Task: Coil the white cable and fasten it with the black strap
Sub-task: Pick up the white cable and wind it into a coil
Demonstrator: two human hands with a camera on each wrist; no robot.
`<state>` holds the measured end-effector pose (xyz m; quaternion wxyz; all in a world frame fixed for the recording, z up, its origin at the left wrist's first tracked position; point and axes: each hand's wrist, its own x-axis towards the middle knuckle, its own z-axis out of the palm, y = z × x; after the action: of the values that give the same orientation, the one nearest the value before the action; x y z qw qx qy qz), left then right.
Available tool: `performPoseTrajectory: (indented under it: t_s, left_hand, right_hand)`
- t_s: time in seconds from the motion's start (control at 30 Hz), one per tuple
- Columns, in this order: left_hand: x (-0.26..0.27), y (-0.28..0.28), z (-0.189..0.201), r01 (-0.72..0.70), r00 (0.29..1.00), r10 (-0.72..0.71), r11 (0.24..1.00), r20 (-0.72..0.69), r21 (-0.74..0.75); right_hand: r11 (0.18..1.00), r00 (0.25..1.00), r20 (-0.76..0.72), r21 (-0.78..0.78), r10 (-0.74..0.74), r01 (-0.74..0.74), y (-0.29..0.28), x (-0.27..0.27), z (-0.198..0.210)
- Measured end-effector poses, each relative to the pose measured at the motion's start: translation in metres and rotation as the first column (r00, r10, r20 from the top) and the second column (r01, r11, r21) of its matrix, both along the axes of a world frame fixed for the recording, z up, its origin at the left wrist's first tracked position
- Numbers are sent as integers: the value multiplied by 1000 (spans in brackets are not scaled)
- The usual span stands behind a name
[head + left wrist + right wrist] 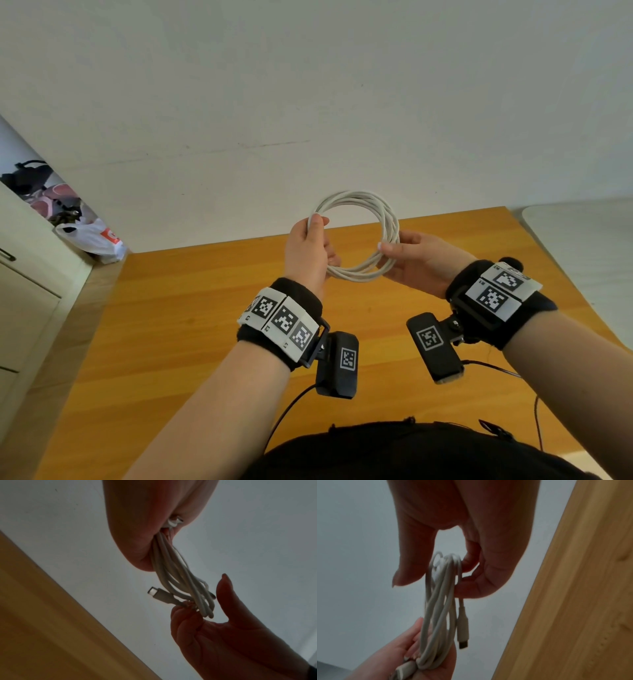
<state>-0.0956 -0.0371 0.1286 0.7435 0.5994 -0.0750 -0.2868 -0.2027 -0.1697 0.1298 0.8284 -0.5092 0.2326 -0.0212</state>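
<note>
The white cable (363, 236) is wound into a round coil of several loops and held upright in the air above the far edge of the table. My left hand (317, 222) grips its left side, thumb over the strands. My right hand (388, 248) pinches the right side. In the left wrist view the strands (171, 572) run from my left palm to the right hand (214, 628), and a connector (157, 593) sticks out free. In the right wrist view that connector (462, 628) hangs beside the loops (436, 601). No black strap shows in any view.
Below the hands lies a wooden table (205, 325) against a white wall. A plastic bag (96, 236) and a pale cabinet (20, 274) stand at the left. A white rounded surface (582, 222) adjoins the table at the far right. Dark wires trail from the wrist cameras.
</note>
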Motion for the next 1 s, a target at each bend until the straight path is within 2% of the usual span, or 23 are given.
performPoseTrajectory:
  t_s: [0.2, 0.37, 0.47, 0.6, 0.8, 1.0]
  left_hand:
    - [1, 2, -1, 4, 1000, -4, 1000, 7, 17]
    - [-1, 0, -1, 13, 999, -15, 999, 42, 39]
    - [-1, -1, -1, 6, 1000, -7, 999, 29, 32]
    - [4, 0, -1, -16, 999, 15, 999, 36, 40]
    - [5, 1, -7, -42, 979, 15, 991, 205, 126]
    - [11, 1, -17, -81, 959, 28, 981, 281, 177]
  right_hand:
    - [990, 992, -108, -117, 72, -84, -10, 0, -3]
    - [999, 999, -13, 1, -46, 46, -4, 3, -2]
    - [992, 997, 56, 117, -55, 48, 0, 4, -4]
    - [971, 995, 66, 231, -77, 60, 0, 2, -8]
    - [976, 988, -28, 154, -152, 155, 5, 4, -9]
    - [986, 990, -78, 108, -122, 130, 4, 1, -6]
